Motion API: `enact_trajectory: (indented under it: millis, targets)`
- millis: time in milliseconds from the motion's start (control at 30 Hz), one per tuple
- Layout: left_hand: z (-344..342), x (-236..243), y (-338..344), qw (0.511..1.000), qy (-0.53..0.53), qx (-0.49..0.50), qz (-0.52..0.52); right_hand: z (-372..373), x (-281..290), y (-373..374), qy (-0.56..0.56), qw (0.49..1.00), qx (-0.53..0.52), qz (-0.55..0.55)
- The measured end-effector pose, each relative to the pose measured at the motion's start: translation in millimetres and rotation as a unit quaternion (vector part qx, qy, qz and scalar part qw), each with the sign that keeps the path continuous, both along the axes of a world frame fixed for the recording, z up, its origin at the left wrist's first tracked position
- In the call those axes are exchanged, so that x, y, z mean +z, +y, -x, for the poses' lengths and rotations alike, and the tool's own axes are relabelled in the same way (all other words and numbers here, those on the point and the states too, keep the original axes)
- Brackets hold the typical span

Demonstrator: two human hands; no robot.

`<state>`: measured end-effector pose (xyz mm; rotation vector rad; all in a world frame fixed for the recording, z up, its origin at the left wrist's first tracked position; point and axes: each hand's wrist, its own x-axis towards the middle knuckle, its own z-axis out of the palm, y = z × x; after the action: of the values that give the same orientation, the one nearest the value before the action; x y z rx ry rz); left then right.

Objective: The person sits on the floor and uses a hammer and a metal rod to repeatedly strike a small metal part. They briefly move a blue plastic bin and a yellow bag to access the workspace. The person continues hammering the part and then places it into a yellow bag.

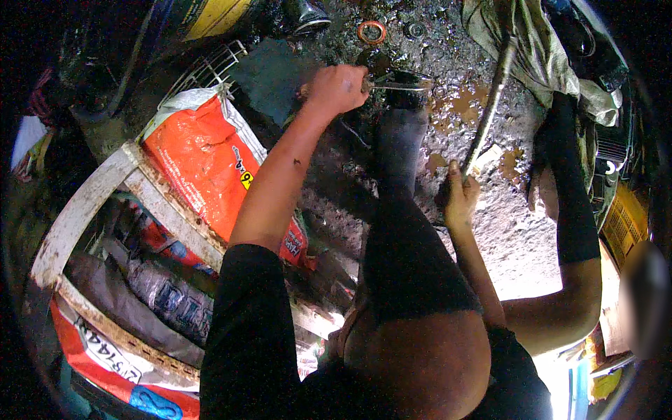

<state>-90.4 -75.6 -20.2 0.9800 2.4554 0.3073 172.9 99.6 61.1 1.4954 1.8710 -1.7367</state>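
Observation:
My left hand (339, 89) is closed around the handle of a narrow metal tool (402, 87). Its shiny shaft points right, just beyond my outstretched foot (402, 143); its exact kind does not show. Farther right, my right hand (460, 199) grips the near end of a long slim rod (491, 105), thumb along it. The rod slants up and away, and its far end meets a crumpled grey-green cloth (532, 56). Dark oily ground lies under both tools.
An orange ring (371, 32) and a dark ring (415, 29) lie on the wet ground ahead. A rusty white frame (84, 217) and a red-orange sack (199, 161) stand left, beside a wire rack (210, 68). A yellow crate (628, 217) sits far right.

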Motion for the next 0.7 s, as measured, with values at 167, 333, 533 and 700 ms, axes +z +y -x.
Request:
enact_trajectory:
  millis: [167,333,533,700]
  targets:
    - [16.7,-13.7,-1.4,0.998,-0.020,-0.032,0.041,7.2,-11.9,-22.8,-0.009,0.996,0.079,-0.038]
    - [25.7,-18.5,0.7,0.998,0.002,-0.043,0.039,5.9,-21.8,-33.5,-0.010,0.997,0.079,-0.023]
    - [30.7,-16.0,5.6,0.998,0.024,-0.052,-0.003,7.3,-17.2,-28.3,-0.020,0.999,0.030,0.012]
    - [25.8,-12.8,7.3,0.998,-0.002,-0.060,0.025,-3.5,-22.1,-21.9,-0.011,0.995,0.093,-0.034]
